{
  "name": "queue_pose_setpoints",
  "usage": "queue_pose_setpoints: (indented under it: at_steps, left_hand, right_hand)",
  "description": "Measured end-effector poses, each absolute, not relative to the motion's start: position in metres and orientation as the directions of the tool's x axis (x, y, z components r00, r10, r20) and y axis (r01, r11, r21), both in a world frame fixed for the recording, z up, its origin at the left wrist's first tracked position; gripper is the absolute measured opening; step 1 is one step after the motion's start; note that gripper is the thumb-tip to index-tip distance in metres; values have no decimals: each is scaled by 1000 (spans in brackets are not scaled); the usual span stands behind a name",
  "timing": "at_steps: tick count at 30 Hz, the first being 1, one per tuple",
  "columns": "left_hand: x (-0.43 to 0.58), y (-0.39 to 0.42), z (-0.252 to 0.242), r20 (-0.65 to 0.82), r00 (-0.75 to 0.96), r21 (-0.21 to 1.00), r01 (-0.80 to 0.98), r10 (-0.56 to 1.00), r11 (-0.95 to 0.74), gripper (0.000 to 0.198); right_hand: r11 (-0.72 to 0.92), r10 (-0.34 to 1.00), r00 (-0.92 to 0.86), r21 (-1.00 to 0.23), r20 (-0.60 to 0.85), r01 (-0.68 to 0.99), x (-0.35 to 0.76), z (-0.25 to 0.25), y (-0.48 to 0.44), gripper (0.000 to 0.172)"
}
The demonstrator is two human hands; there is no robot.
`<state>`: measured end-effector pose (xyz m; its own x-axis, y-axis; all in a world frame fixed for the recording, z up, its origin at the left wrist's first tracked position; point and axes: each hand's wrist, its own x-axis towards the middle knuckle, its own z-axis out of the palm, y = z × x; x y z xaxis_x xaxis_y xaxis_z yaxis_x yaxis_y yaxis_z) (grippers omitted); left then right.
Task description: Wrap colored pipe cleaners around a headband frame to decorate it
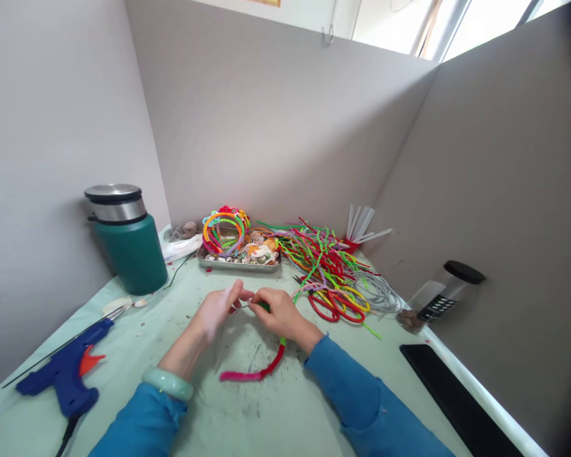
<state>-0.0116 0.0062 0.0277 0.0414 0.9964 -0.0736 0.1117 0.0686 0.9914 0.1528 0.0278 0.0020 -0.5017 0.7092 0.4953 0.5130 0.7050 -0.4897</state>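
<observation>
My left hand (219, 309) and my right hand (278, 312) meet over the pale green table (247, 406). Both pinch the green end of a headband wrapped in fuzzy pipe cleaner (261, 368), whose red and pink part curves down onto the table below my right wrist. The left fingers are blurred but pressed together at the green tip (264, 306). My right hand's fingers curl round the band. A pale green bangle (167, 383) sits on my left wrist, and both sleeves are blue.
A blue glue gun (66, 371) lies at the left. A green flask (128, 244) stands at the back left. A metal tray (238, 261) holds shells and coloured headbands. Loose pipe cleaners (323, 254) pile at the back right; a clear jar (438, 295) and a black pad (452, 400) lie to the right.
</observation>
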Motion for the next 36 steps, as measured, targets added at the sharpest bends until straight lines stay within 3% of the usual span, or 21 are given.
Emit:
queue_pose_setpoints:
  at_steps: [3, 6, 10, 15, 22, 30, 36]
  left_hand:
    - [-13, 9, 25, -61, 55, 994, 99, 997, 56, 54]
    - [-16, 14, 18, 34, 77, 965, 255, 996, -53, 41]
    - [-16, 18, 9, 211, 146, 857, 449, 967, -255, 26]
    - [-13, 14, 8, 291, 270, 716, 574, 918, -396, 29]
    - [-12, 12, 8, 214, 281, 676, 649, 936, -349, 29]
    - [-12, 13, 11, 233, 230, 662, 675, 945, -327, 29]
    - [-10, 11, 15, 151, 141, 745, 634, 978, -207, 28]
  right_hand:
    - [713, 701, -510, -497, 499, 494, 153, 2, 27, 7]
    - [711, 703, -506, -499, 499, 495, 152, 1, 28, 7]
    - [712, 702, -497, -496, 509, 498, 153, 0, 29, 8]
    - [715, 698, -494, -472, 518, 516, 154, -1, 29, 7]
    - [704, 708, -468, -487, 528, 516, 154, -1, 30, 7]
    - [707, 706, -470, -503, 530, 497, 154, -2, 31, 9]
    - [705, 709, -466, -512, 530, 491, 154, -2, 31, 9]
